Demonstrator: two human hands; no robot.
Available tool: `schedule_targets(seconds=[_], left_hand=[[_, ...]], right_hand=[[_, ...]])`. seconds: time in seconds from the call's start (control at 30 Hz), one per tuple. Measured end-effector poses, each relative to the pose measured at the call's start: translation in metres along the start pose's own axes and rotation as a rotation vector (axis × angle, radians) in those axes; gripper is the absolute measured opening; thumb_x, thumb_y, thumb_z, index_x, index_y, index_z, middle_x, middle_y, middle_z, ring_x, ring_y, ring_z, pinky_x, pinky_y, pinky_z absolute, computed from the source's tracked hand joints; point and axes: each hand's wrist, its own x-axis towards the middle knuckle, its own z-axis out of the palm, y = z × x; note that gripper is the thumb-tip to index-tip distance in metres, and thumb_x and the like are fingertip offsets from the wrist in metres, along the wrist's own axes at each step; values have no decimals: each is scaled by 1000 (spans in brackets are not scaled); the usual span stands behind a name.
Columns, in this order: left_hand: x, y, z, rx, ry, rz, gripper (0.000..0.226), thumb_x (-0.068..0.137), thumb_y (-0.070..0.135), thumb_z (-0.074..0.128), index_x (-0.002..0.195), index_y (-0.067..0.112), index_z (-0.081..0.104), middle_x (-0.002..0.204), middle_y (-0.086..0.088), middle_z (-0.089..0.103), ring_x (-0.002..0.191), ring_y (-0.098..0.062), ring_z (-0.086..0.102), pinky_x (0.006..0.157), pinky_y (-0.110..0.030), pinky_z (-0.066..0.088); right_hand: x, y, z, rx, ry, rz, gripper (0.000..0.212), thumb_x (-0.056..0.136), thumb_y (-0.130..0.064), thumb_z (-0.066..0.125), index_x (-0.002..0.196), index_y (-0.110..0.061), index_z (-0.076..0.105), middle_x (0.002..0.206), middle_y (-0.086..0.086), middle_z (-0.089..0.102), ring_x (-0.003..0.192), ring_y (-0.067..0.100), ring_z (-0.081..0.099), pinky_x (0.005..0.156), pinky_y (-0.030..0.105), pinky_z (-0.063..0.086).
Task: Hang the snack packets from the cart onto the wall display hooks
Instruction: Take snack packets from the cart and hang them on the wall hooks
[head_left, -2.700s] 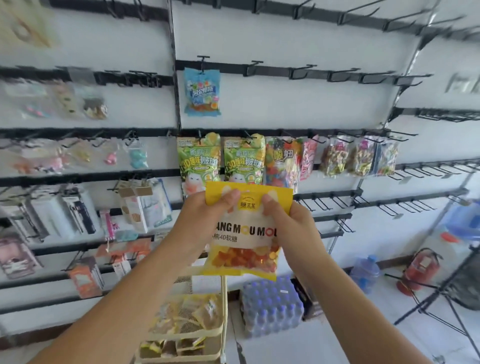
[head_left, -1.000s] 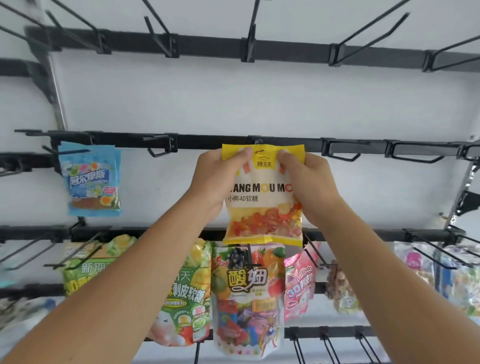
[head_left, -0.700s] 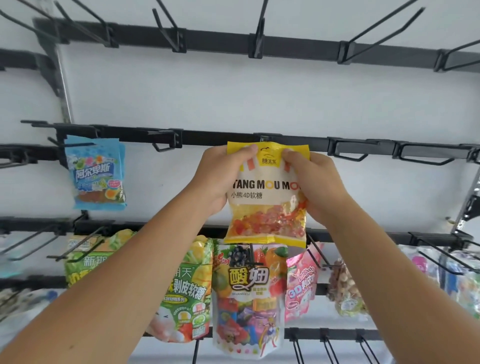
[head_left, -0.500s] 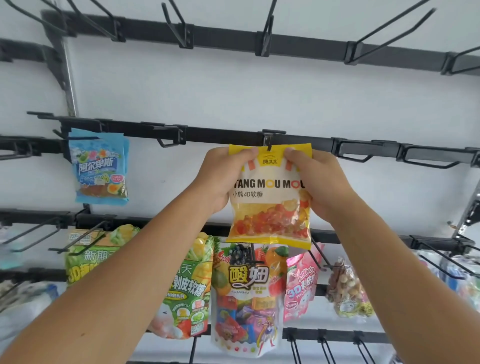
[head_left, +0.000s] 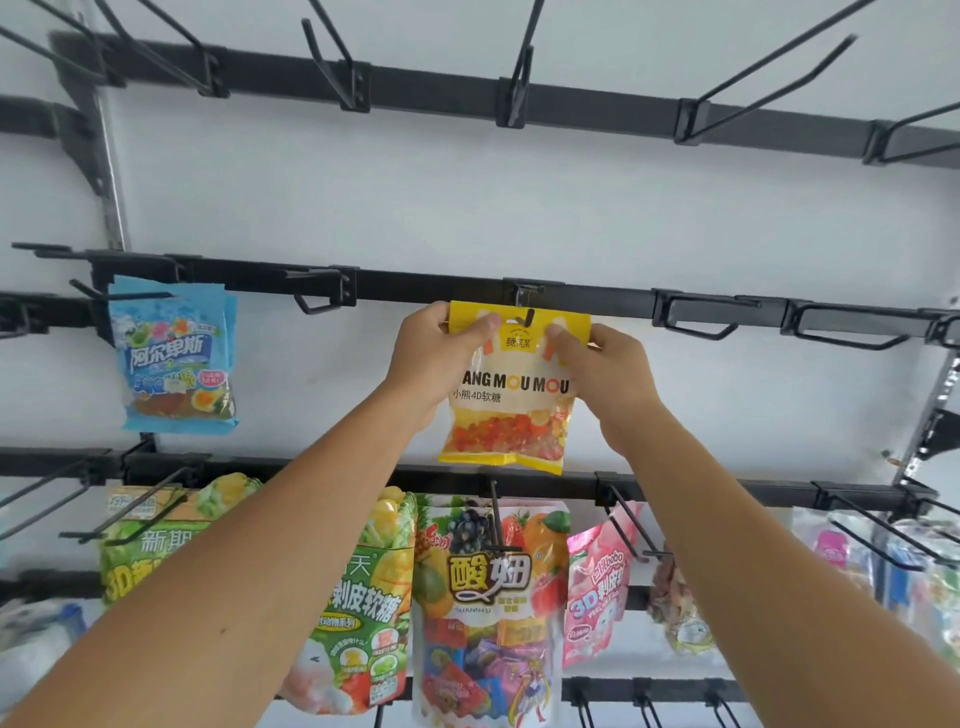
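Note:
A yellow gummy packet hangs upright against the white wall, held by its top corners. My left hand pinches the top left corner and my right hand pinches the top right. The tip of a black hook pokes through the hole in the packet's top edge, below the middle black rail. The cart is out of view.
A blue candy packet hangs on the same rail to the left. Empty hooks sit to the right and along the top rail. The rail below carries green, multicolour and pink packets.
Both hands raised the yellow packet from chest height up to the middle rail. In the last half second its top hole has slid onto the hook tip.

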Motion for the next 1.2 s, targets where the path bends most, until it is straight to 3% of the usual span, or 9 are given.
schedule_targets(seconds=[0.3,0.43,0.63,0.7,0.83,0.93,1.03,1.13,1.2], left_hand=[[10,-11,13,29,79,-73,24,94,37,65,80,17,69,90,-4,73,88,-26,70,75,-42,58],[11,-10,14,51,92,-80,26,95,37,65,75,20,66,87,-3,71,84,-25,68,71,-38,56],[9,-6,11,135,84,-72,29,96,38,61,72,22,63,87,-3,70,86,-24,68,75,-41,57],[7,-4,9,184,52,-78,26,97,38,60,79,19,65,92,-6,70,89,-26,68,78,-42,57],[0,-2,4,310,-14,-112,40,96,45,57,118,11,58,109,-5,65,96,-24,63,72,-35,50],[-8,3,-3,348,-33,-87,38,98,37,57,125,11,51,112,-2,62,95,-20,61,61,-27,42],[-26,14,-16,504,-31,-25,43,99,26,57,134,6,42,119,-7,54,110,-26,58,69,-27,42],[-46,19,-34,726,-45,143,45,98,25,57,138,10,41,134,-11,49,121,-30,53,84,-35,49],[-60,21,-48,842,-75,223,43,99,26,55,138,14,42,137,-8,48,122,-27,50,82,-36,47]], right_hand=[[20,5,8,-74,69,15,28,94,-35,63,74,-15,64,74,1,66,67,18,64,61,30,49],[24,5,11,-95,78,32,27,94,-37,63,78,-15,65,83,4,70,73,20,67,65,33,52],[20,2,12,-124,89,44,28,94,-36,60,74,-17,63,79,2,68,69,18,65,57,27,47],[17,-1,13,-138,92,53,25,95,-37,59,81,-16,63,79,2,68,71,20,66,57,27,46],[7,-9,12,-212,106,82,30,96,-33,59,117,-12,61,94,3,67,67,9,58,53,25,41],[-3,-16,9,-257,153,79,42,98,-29,57,137,-13,51,115,3,63,67,4,51,66,25,42],[-17,-23,6,-323,188,24,47,99,-27,54,143,-14,45,137,4,57,84,11,57,77,29,43],[-37,-28,10,-519,182,-73,46,100,-26,52,142,-13,45,138,7,57,113,24,59,84,30,43],[-53,-33,17,-676,166,-146,45,100,-26,50,143,-13,45,138,7,57,120,28,56,90,34,45]])
